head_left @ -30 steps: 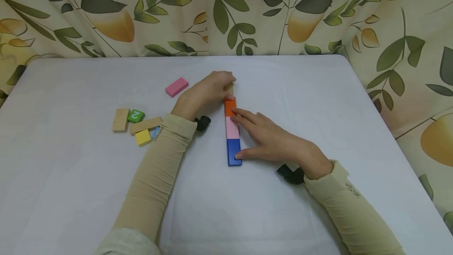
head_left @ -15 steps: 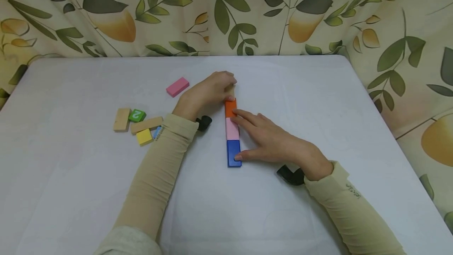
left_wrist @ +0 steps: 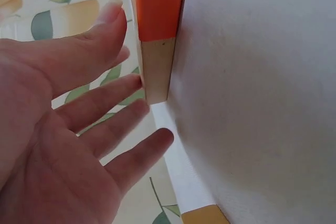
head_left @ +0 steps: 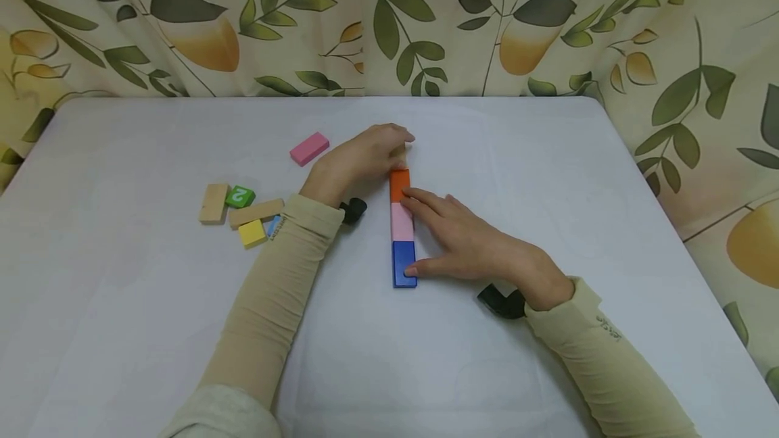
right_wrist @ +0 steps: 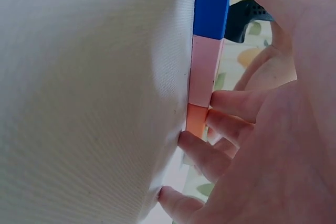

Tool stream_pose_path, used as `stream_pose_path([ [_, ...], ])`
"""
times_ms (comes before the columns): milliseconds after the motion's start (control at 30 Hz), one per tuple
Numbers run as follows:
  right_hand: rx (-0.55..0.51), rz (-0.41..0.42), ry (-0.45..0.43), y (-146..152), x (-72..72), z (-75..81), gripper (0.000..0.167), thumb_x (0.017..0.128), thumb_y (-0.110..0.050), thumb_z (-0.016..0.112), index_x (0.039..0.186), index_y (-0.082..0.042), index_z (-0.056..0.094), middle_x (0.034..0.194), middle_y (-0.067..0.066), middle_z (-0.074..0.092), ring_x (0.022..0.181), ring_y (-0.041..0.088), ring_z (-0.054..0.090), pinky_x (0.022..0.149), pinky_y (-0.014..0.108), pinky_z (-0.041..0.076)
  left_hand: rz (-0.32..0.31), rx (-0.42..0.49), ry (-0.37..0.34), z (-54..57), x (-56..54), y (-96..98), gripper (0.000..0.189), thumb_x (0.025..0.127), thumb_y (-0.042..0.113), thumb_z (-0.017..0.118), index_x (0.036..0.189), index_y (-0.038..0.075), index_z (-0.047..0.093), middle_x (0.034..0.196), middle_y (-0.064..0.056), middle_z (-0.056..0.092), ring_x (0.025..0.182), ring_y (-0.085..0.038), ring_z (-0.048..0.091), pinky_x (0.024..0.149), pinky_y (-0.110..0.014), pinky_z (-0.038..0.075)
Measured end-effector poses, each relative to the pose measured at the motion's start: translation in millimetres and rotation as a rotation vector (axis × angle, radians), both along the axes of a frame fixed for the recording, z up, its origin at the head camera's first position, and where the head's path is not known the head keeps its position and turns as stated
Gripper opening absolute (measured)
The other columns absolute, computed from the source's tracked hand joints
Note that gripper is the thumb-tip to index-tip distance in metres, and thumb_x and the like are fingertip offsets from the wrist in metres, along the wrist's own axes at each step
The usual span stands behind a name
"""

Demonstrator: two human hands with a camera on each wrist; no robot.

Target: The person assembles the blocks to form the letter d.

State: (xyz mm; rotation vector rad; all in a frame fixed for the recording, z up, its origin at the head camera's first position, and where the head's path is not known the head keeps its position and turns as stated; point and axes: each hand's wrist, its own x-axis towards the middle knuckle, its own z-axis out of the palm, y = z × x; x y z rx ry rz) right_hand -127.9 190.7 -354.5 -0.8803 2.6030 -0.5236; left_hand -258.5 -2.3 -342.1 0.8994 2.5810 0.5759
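When seen in the head view, a single end-to-end row at mid-frame on the white desk point(head_left: 365, 370): blue block point(head_left: 402, 257) lowest, then pale pink block point(head_left: 401, 224), orange block point(head_left: 398, 183) and, uppermost, bare wooden block point(left_wrist: 156, 72), mostly covered. Just right of the row, right hand point(head_left: 465, 238) with digits straight and spread, thumb tip on the blue block, fingertips at the right side of the pale pink and orange blocks. Over the row's upper end, left hand point(head_left: 359, 157), fingers loosely extended and apart, tips beside the bare wooden block, contact impossible to confirm. Upper left of centre, well apart from the row, deep pink block point(head_left: 309, 149). Farther left, a cluster: wooden slab point(head_left: 214, 204), green block point(head_left: 240, 197) marked 2, wooden strip point(head_left: 257, 213), yellow block point(head_left: 252, 234), light blue block point(head_left: 272, 226) partly behind a sleeve point(head_left: 268, 289).
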Motion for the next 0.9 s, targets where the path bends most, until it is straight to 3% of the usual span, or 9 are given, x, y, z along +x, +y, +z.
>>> stream_pose_path([
  [167, 0.0, -0.003, -0.004, -0.1, 0.0, 0.2, 0.103, 0.082, -0.056, 0.074, 0.158, -0.012, 0.021, 0.166, 0.005, 0.015, 0.152, 0.024, 0.02, 0.123, 0.059, 0.011, 0.006, -0.016, 0.008, 6.4, 2.5, -0.7, 0.046, 0.102, 0.016, 0.054, 0.146, 0.008, 0.047, 0.16, -0.011, 0.034, 0.151, -0.024, 0.026, 0.124, -0.038, 0.023],
  [367, 0.013, -0.013, -0.007, -1.1, 0.7, 1.5, 0.102, 0.082, -0.056, 0.074, 0.158, -0.013, 0.022, 0.166, 0.005, 0.015, 0.152, 0.025, 0.02, 0.123, 0.059, 0.011, 0.11, -0.013, 0.024, 22.7, 9.4, -14.4, 0.046, 0.101, 0.014, 0.055, 0.145, 0.004, 0.046, 0.154, -0.013, 0.041, 0.144, -0.026, 0.036, 0.121, -0.038, 0.029],
  [633, 0.019, -0.019, -0.016, -1.6, 1.6, 0.4, 0.101, 0.082, -0.056, 0.073, 0.159, -0.015, 0.021, 0.166, 0.004, 0.014, 0.153, 0.025, 0.02, 0.123, 0.058, 0.01, 0.144, -0.077, 0.089, 34.7, 16.2, -32.2, 0.048, 0.101, 0.015, 0.057, 0.145, 0.0, 0.045, 0.149, -0.017, 0.046, 0.14, -0.029, 0.041, 0.119, -0.04, 0.033],
  [900, 0.022, -0.018, -0.019, -1.9, 1.5, 2.6, 0.102, 0.082, -0.056, 0.074, 0.159, -0.015, 0.02, 0.167, 0.003, 0.014, 0.153, 0.025, 0.02, 0.124, 0.057, 0.009, 0.139, -0.141, 0.093, 29.5, 24.0, -52.7, 0.046, 0.099, 0.013, 0.06, 0.14, -0.004, 0.049, 0.144, -0.021, 0.051, 0.135, -0.033, 0.046, 0.115, -0.043, 0.038],
])
